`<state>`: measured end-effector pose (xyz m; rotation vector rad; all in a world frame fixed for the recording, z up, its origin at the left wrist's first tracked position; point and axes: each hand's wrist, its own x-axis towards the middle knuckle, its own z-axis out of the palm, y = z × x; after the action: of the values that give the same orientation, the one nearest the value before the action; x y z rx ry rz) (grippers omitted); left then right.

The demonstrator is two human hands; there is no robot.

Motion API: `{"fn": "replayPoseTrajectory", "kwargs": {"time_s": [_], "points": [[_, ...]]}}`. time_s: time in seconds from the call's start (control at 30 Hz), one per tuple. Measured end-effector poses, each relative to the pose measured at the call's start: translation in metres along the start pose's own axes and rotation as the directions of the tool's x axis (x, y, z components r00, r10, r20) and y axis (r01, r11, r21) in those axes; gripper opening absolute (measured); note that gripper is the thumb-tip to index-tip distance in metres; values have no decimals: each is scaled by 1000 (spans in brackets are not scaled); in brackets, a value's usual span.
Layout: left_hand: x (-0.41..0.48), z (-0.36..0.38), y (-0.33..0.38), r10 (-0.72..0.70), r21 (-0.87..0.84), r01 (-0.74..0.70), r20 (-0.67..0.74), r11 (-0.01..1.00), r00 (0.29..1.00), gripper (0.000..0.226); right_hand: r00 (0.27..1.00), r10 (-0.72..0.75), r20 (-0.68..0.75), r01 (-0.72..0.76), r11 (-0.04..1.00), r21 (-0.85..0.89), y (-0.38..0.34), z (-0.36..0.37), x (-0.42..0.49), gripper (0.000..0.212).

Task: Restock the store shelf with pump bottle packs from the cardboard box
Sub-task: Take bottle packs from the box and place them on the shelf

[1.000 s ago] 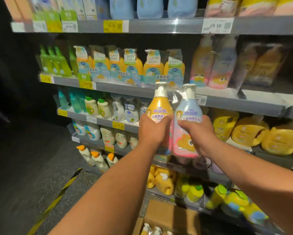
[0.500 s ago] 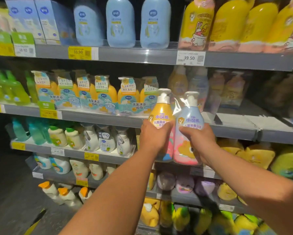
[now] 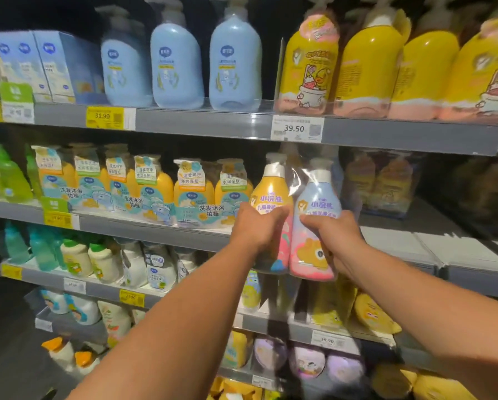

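Head view: the left hand (image 3: 257, 228) and right hand (image 3: 334, 239) each curl their fingers around the wrapped twin pump bottle pack (image 3: 318, 194), held upright before the grey shelf (image 3: 400, 241), beside orange bottle packs (image 3: 193, 194).

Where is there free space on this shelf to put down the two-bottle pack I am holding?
The bare grey shelf board right of the pack, in front of the dim wrapped packs at the back, is free. Left of it, the yellow-and-blue packs stand side by side, and the top shelf is full.
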<state>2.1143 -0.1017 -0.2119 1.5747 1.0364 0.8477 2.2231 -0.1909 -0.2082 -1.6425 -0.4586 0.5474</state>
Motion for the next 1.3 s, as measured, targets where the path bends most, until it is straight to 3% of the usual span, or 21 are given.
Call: {"fn": "replayPoseTrajectory", "kwargs": {"time_s": [0.17, 0.43, 0.63, 1.0, 1.13, 1.2, 1.3], "points": [[23, 6, 12, 96, 3, -96, -51, 995, 994, 60, 998, -66, 1, 65, 997, 43, -13, 2, 25, 65], [42, 20, 26, 89, -42, -96, -137, 994, 987, 75, 995, -99, -1, 99, 995, 16, -37, 3, 43, 71], [51, 26, 23, 114, -126, -128, -112, 984, 987, 61, 987, -150, -63, 148, 989, -23, -36, 4, 53, 66], [49, 44, 18, 149, -57, -152, -52, 987, 987, 83, 990, -121, -68, 128, 985, 113, -13, -6, 70, 59], [50, 46, 16, 134, 4, -134, 28, 991, 991, 77, 991, -108, -76, 114, 990, 88, -4, -11, 72, 59], [52, 47, 8, 143, 14, -143, 25, 990, 989, 86, 988, -133, -78, 136, 990, 40, -2, -11, 73, 58], [53, 50, 3, 130, 30, -130, 0, 991, 991, 78, 984, -161, -70, 159, 987, -32, -2, -9, 73, 54]]}}
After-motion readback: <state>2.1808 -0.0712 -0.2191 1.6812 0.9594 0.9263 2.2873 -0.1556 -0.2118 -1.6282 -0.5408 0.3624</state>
